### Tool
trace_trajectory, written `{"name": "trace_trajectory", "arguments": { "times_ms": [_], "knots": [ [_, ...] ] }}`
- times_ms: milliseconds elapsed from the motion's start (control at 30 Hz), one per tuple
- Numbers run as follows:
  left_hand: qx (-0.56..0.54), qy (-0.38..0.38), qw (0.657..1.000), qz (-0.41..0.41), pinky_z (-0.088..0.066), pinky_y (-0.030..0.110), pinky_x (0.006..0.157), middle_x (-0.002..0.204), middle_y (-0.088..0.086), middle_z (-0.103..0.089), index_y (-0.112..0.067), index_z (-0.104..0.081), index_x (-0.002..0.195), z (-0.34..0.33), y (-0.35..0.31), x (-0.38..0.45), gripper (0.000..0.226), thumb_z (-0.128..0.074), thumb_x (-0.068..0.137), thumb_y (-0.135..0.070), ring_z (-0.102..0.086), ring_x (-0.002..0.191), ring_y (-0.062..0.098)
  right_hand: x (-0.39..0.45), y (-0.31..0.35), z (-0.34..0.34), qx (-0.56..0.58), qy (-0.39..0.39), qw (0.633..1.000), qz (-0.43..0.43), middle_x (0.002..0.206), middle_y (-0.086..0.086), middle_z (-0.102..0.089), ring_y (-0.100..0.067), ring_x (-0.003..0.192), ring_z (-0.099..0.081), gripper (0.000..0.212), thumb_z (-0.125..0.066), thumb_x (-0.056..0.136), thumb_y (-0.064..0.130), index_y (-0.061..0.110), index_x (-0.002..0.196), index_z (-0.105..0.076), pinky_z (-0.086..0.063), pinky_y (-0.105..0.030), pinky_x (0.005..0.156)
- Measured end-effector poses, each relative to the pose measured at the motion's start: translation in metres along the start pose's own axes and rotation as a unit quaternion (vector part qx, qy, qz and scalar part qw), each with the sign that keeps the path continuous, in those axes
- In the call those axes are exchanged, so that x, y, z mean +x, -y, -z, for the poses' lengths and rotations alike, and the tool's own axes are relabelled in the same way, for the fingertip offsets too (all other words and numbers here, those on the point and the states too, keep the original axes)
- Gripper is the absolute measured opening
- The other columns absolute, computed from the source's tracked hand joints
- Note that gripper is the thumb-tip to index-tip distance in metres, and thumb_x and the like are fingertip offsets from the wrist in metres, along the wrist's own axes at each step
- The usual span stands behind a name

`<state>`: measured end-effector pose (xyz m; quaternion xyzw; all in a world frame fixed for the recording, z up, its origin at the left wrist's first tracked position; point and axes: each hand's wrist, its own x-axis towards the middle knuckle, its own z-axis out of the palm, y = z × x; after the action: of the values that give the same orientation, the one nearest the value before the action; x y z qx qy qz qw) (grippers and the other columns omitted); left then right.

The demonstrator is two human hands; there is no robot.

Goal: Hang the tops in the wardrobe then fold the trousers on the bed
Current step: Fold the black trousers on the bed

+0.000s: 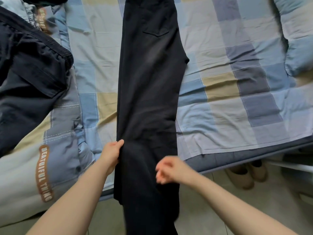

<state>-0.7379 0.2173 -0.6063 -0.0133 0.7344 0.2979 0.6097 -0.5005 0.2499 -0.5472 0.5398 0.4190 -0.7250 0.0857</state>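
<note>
1. The black trousers (pixel 149 92) are laid lengthwise across the bed (pixel 228 68), legs stacked 1 upon the other, waist and back pocket at the far end; the leg ends hang over the near edge toward the floor. This lay is judged to suit folding along the length.
2. The left hand (pixel 111 154) is set at the trousers' left edge, thumb on top and fingers hidden beneath, so the grip is closed on the cloth, probably to steady or lift that edge.
3. The right hand (pixel 167 170) is blurred, fingers loosely curled just over the cloth; whether anything is held cannot be told.
4. A dark garment (pixel 28 72) lies on the quilt (pixel 55 167) at the left, well apart, seemingly not yet folded.
5. Shoes (pixel 245 173) are seen under the bed.
</note>
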Motion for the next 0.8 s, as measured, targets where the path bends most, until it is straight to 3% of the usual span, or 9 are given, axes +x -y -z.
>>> {"name": "trace_trajectory", "arguments": {
  "times_ms": [67,100,133,267,367,433,567,667,800],
  "knots": [
    [0.032,-0.019,0.999,-0.012,-0.049,0.030,0.064,0.084,0.004,-0.072,-0.008,-0.071,0.089,0.009,0.013,-0.003,0.032,-0.055,0.096,-0.035,-0.065,0.073,0.019,0.025,0.004,0.027,0.004,-0.244,0.970,0.013,0.082,-0.010,-0.064,-0.021,0.071,-0.063,0.012,-0.046,0.094,0.003,0.006,0.097,-0.058,-0.055,-0.040,0.075],
    [0.065,-0.023,0.997,-0.020,-0.048,0.030,0.064,0.082,0.002,-0.071,-0.011,-0.072,0.088,0.012,0.022,-0.004,0.032,-0.056,0.096,-0.038,-0.064,0.072,0.018,0.036,0.005,0.040,-0.027,-0.320,0.947,0.002,0.089,-0.008,-0.064,-0.023,0.080,-0.062,0.012,-0.050,0.093,0.008,0.008,0.101,-0.059,-0.052,-0.040,0.082],
    [0.099,-0.019,0.995,-0.027,-0.048,0.029,0.063,0.080,0.000,-0.070,-0.013,-0.072,0.087,0.013,0.031,-0.007,0.031,-0.057,0.095,-0.039,-0.063,0.070,0.017,0.043,0.004,0.050,-0.055,-0.345,0.937,-0.014,0.091,-0.006,-0.062,-0.024,0.084,-0.058,0.013,-0.053,0.092,0.015,0.007,0.100,-0.061,-0.049,-0.036,0.082],
    [0.161,-0.006,0.986,-0.044,-0.048,0.027,0.063,0.079,-0.006,-0.075,-0.018,-0.072,0.086,0.017,0.057,-0.013,0.022,-0.060,0.095,-0.034,-0.068,0.082,0.017,0.064,-0.006,0.050,-0.107,-0.255,0.960,-0.039,0.074,-0.007,-0.046,-0.021,0.069,-0.043,0.027,-0.059,0.091,0.030,0.011,0.075,-0.048,-0.038,-0.030,0.067],
    [0.163,0.006,0.986,-0.028,-0.050,0.031,0.069,0.083,-0.006,-0.076,-0.020,-0.072,0.090,0.022,0.058,-0.014,0.025,-0.057,0.095,-0.039,-0.069,0.085,0.017,0.066,-0.009,0.042,-0.123,-0.266,0.956,-0.013,0.086,-0.003,-0.059,-0.019,0.079,-0.056,0.020,-0.060,0.091,0.032,0.016,0.086,-0.050,-0.041,-0.027,0.060],
    [0.159,0.019,0.987,-0.025,-0.050,0.032,0.069,0.085,-0.002,-0.076,-0.019,-0.073,0.092,0.028,0.058,-0.013,0.026,-0.058,0.095,-0.040,-0.068,0.082,0.019,0.060,-0.013,0.038,-0.078,-0.287,0.955,0.013,0.090,-0.004,-0.064,-0.019,0.082,-0.059,0.016,-0.061,0.091,0.030,0.017,0.088,-0.052,-0.044,-0.028,0.064],
    [0.182,0.037,0.982,-0.035,-0.047,0.029,0.062,0.076,-0.003,-0.073,-0.017,-0.073,0.090,0.035,0.057,-0.014,0.026,-0.058,0.095,-0.038,-0.062,0.070,0.016,0.048,-0.022,0.034,-0.054,-0.334,0.940,0.037,0.077,-0.001,-0.066,-0.017,0.076,-0.060,0.015,-0.062,0.090,0.027,0.018,0.080,-0.055,-0.048,-0.032,0.074],
    [0.257,-0.015,0.963,-0.085,-0.043,0.031,0.064,0.079,0.009,-0.072,-0.006,-0.072,0.084,0.033,0.057,-0.012,0.031,-0.061,0.095,-0.032,-0.057,0.070,0.018,0.050,-0.021,0.034,-0.051,-0.350,0.935,0.011,0.078,0.001,-0.064,-0.019,0.081,-0.060,0.016,-0.063,0.090,0.028,0.014,0.083,-0.061,-0.050,-0.033,0.078],
    [0.334,-0.103,0.923,-0.161,-0.042,0.036,0.064,0.072,0.010,-0.063,-0.008,-0.064,0.069,0.023,0.059,-0.016,0.033,-0.061,0.094,-0.029,-0.055,0.066,0.024,0.044,-0.024,0.028,0.078,-0.216,0.970,-0.084,0.082,-0.004,-0.058,-0.021,0.082,-0.056,0.023,-0.063,0.089,0.032,0.011,0.084,-0.054,-0.053,-0.036,0.082]
  ]
}}
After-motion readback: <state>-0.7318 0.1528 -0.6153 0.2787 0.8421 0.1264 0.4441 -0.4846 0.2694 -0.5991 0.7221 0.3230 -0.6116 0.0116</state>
